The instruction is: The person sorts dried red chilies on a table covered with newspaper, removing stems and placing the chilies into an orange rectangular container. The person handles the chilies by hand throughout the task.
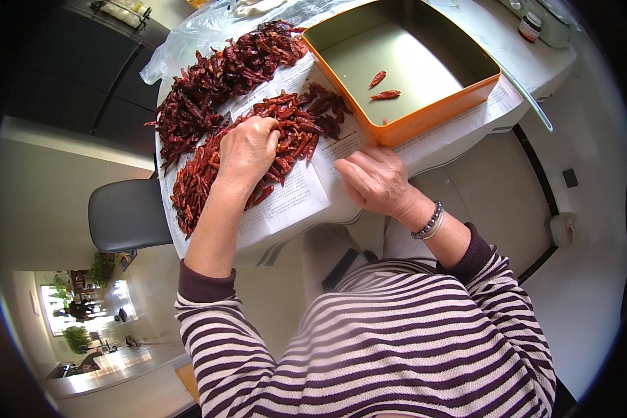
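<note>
My left hand [250, 151] lies over a long pile of dried red chili peppers [196, 175], its fingertips down among the pods; whether it grips one is hidden. My right hand [376, 180], fingers curled, is at the near corner of an orange-rimmed metal tin [439, 112]; I cannot tell if it holds anything. Inside the tin lie a few chilies [385, 95]. Darker, flattened chilies [204, 94] form a second heap behind the first. Both heaps rest on printed paper sheets [298, 198].
A clear plastic bag [180, 44] lies at the table's far left. A small dark bottle [530, 27] stands at the far right, near a pale green appliance [546, 18]. A dark padded seat [128, 214] is at the table's left edge.
</note>
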A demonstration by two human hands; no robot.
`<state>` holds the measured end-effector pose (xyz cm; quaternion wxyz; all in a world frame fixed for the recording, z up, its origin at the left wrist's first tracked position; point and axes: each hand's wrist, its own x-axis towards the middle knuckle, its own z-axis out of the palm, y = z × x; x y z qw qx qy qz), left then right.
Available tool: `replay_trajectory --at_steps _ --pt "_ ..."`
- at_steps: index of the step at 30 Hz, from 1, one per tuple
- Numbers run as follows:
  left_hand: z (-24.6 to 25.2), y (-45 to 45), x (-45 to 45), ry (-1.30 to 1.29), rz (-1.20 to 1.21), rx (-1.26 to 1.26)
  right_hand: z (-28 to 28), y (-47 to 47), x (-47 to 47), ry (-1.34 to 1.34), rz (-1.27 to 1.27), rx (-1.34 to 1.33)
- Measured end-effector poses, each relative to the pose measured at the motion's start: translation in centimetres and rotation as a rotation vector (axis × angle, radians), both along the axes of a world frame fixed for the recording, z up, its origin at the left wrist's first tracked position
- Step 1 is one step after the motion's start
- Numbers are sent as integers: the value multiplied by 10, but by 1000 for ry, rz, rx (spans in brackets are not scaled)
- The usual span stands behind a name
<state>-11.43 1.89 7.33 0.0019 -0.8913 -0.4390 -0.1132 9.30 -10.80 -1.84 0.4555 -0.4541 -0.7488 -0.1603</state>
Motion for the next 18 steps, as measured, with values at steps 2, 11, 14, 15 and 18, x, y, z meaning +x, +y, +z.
replay_trajectory --at_steps 2,11,14,15,18 --pt "-1 0 1 57 -6 24 0 -1 0 -2 -3 -11" --pt "-1 6 8 -59 28 39 0 0 0 16 -15 18" --pt "4 10 12 -345 26 -72 -1 0 0 -7 -35 13" --pt "7 13 14 -431 25 -198 -1 0 0 0 -36 28" --pt "17 18 31 -748 35 -640 -1 0 0 2 -33 35"
